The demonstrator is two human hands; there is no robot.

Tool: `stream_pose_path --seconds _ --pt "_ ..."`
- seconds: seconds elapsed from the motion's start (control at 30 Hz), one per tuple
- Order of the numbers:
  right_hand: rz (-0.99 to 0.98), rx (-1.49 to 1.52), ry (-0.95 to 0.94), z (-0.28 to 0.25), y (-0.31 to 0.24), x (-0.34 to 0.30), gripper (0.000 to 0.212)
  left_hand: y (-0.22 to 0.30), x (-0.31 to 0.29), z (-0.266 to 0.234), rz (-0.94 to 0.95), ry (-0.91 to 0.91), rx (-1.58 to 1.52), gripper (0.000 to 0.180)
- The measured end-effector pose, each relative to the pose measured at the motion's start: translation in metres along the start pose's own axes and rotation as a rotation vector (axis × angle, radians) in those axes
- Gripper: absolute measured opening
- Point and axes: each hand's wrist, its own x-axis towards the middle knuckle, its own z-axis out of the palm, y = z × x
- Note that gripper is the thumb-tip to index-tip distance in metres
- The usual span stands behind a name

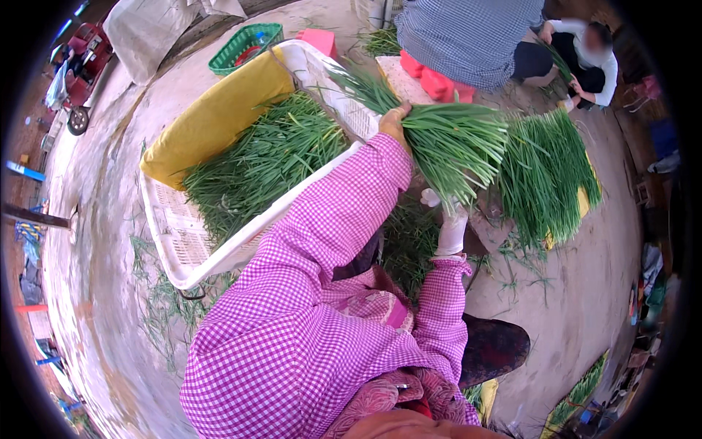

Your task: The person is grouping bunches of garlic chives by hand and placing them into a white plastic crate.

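My left hand (397, 123), in a tan glove, grips a large bunch of garlic chives (457, 139) near its middle. Long green leaves point up and left, and the pale stem ends fan out to the lower right. Just below those ends is my right hand (451, 228) in a white glove, its visible fingers apart; the leaves partly hide them. To the right lies a thick row of more chives (548, 172), stems lined up, on yellow material. On the left, a white plastic crate (241, 252) holds a loose heap of chives (267, 161) beside a yellow cloth (219, 117).
A green basket (245, 47) stands behind the crate. A person in a checked top (468, 40) sits close ahead on something red; another person in white (585, 62) crouches at far right, holding chives. Loose leaves litter the concrete floor (95, 241). More chives (578, 395) lie lower right.
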Motion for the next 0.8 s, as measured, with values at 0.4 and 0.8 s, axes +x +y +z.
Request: stream_pose_path --seconds 0.4,0.8 --pt "0.199 -0.182 0.161 -0.082 0.034 -0.017 0.038 0.025 0.024 -0.019 0.138 -0.115 0.110 0.039" --pt "0.153 0.421 0.208 0.005 0.003 0.002 0.024 0.002 0.026 -0.021 0.179 -0.193 0.241 0.038"
